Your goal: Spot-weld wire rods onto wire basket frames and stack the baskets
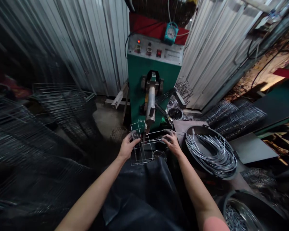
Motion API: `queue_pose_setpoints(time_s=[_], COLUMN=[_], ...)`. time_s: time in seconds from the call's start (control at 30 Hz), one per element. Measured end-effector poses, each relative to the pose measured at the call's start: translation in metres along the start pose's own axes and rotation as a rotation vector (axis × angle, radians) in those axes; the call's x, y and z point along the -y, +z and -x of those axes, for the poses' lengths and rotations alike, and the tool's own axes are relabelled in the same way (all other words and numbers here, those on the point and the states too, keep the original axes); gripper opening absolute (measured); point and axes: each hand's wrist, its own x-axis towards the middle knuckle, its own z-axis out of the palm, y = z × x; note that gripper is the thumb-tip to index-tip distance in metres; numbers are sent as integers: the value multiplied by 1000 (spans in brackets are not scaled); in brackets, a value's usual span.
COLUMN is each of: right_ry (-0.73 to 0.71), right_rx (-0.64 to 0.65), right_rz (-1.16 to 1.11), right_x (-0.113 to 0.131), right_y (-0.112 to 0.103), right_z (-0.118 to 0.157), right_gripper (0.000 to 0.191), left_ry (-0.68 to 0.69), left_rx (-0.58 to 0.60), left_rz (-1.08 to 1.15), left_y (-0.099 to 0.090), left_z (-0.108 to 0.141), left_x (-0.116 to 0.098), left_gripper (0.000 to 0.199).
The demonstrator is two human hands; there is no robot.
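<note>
Head cam: both hands are on a boxy wire frame (144, 146), sitting right under the electrode (150, 109) of a green spot welder (154, 73). Its long axis looks to run side to side, hand to hand. Left hand (128, 146) has its fingers curled around the left end, and right hand (172, 142) is curled over the right end, no real pinch on either. Just right sits a black tub (195, 131) of wire rods (210, 152), and stacked wire racks (62, 109) fill the left.
</note>
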Motion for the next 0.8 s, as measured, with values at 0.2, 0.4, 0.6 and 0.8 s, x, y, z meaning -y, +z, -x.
queue_pose_setpoints(time_s=[0.2,0.4,0.6,0.8], right_ry=[-2,0,18,34], right_rx=[82,115,121,172], right_rz=[58,55,37,16], right_x=[1,-1,-2,-4], right_y=[13,13,14,11], right_z=[-15,-27,-37,-44], right_gripper=[16,17,23,26], left_ry=[1,-21,-38,-40], left_rx=[3,-22,-28,-26], left_rz=[5,26,73,76], left_y=[-3,-6,-7,-4], left_z=[-3,-12,-21,-27], left_x=[-1,-2,2,1], left_gripper=[56,59,60,62])
